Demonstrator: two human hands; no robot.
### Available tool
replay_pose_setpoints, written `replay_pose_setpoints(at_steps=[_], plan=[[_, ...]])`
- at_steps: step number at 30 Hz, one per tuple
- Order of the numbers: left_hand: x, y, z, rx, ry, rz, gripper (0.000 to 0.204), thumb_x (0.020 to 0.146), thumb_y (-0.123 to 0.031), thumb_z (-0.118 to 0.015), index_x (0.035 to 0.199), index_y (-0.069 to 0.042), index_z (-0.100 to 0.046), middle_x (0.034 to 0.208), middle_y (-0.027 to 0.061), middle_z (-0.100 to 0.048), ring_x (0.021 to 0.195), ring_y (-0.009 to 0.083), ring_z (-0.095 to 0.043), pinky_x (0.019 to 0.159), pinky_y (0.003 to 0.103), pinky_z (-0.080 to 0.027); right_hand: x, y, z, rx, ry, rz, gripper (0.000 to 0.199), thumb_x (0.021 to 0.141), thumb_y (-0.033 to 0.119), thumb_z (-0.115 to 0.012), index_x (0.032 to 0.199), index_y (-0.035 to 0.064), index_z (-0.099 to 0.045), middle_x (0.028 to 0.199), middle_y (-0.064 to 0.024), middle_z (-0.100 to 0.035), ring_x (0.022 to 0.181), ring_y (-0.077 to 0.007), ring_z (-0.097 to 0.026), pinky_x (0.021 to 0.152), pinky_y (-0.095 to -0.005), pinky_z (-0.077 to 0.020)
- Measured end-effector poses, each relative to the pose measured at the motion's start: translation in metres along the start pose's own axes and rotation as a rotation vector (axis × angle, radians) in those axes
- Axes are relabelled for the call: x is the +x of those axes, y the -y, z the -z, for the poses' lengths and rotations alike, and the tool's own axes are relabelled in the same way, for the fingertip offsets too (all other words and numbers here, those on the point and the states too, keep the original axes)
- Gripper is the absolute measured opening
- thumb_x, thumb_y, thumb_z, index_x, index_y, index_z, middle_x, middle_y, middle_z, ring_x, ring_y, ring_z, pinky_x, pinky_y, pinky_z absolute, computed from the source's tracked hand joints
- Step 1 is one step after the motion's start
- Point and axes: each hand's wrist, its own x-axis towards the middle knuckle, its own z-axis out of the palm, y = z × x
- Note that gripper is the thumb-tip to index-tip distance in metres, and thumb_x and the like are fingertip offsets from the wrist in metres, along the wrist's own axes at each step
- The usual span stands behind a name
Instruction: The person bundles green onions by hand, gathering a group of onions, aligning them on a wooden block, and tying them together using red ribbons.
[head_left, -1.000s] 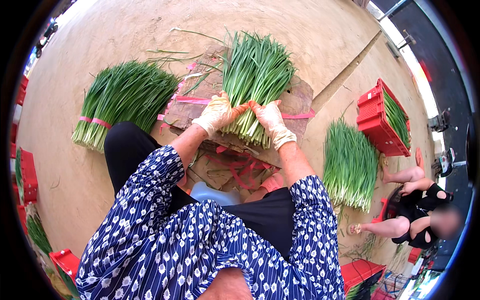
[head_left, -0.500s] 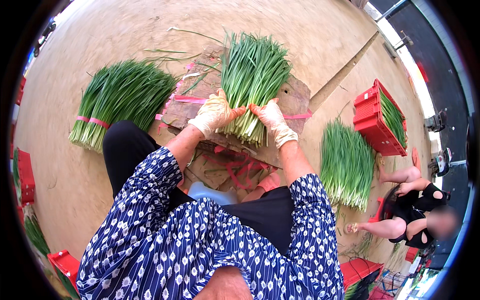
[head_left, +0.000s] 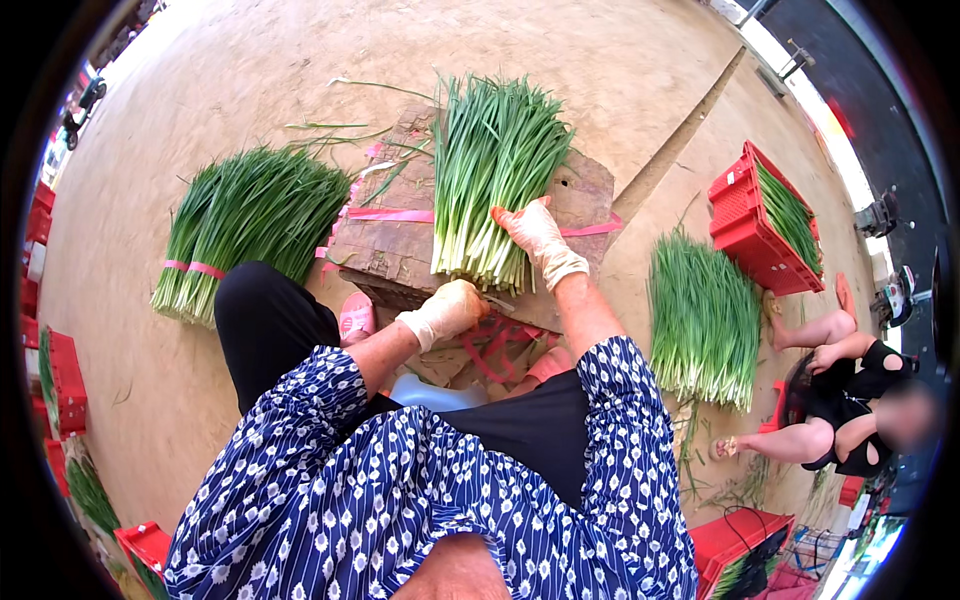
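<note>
bundle of green onions (head_left: 490, 180): long green leaves fanned toward the top of the view, pale white root ends gathered nearest the person. lies flat on a worn wooden board (head_left: 400, 245), across a pink tie strip (head_left: 390, 214) stretched sideways beneath the stalks, untied.

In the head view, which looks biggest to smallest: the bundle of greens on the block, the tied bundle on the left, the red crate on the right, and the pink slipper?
1. and 2. Bundle on the block and tied bundle: alike, unsure.
3. Red crate, though farther away.
4. Pink slipper.
</note>
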Motion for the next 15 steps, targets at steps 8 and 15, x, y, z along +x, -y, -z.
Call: replay_pose_setpoints(at_steps=[8, 15], plan=[[0.005, -0.034, -0.002, -1.073, -0.08, 0.656, 0.024, 0.097, -0.019, -0.058, 0.081, -0.001, -0.063, 0.065, 0.0053, -0.062, 0.049, 0.017, -0.058, 0.041, 0.032, -0.043, -0.011, -0.009, 0.004, 0.023, -0.033, 0.046, 0.128, 0.081, 0.052, -0.077, 0.136, -0.032, 0.003, 0.095, -0.0195, -0.072, 0.096, -0.0266, -0.069, 0.097, -0.0282, -0.0461], [-0.001, -0.038, -0.002, -0.894, -0.182, 0.579, 0.023, 0.095, -0.02, -0.061, 0.082, -0.001, -0.066, 0.063, 0.0023, -0.059, 0.048, 0.014, -0.056, 0.041, 0.028, -0.043, -0.004, -0.011, 0.005, -0.017, 0.002, 0.038, 0.129, 0.079, 0.048, -0.079, 0.134, -0.0329, 0.005, 0.092, -0.0152, -0.073, 0.092, -0.0272, -0.07, 0.09, -0.0307, -0.0511]])
